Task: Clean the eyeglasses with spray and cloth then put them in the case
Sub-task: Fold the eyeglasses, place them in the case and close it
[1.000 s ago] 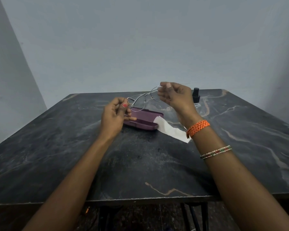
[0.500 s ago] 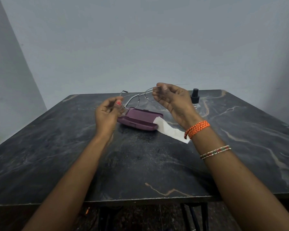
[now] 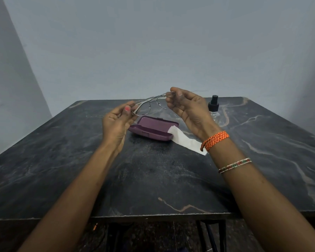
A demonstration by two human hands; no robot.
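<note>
Thin wire-framed eyeglasses (image 3: pixel 150 104) are held in the air above the table between both hands. My left hand (image 3: pixel 116 122) pinches the left end of the frame. My right hand (image 3: pixel 187 108) pinches the right end, with one temple arm sticking out to the right behind it. Below them a purple glasses case (image 3: pixel 153 129) lies open on the table. A white cloth (image 3: pixel 185 140) lies flat beside the case's right end. A small clear spray bottle (image 3: pixel 214 107) with a black cap stands upright to the right, behind my right hand.
The dark marble-patterned table (image 3: pixel 153 179) fills the view, its near edge close to me. A plain grey wall stands right behind its far edge. Table legs and cables show under the front edge.
Both hands have lifted the eyeglasses up and away from the case and spread apart; the frame is now level and higher above the table.
</note>
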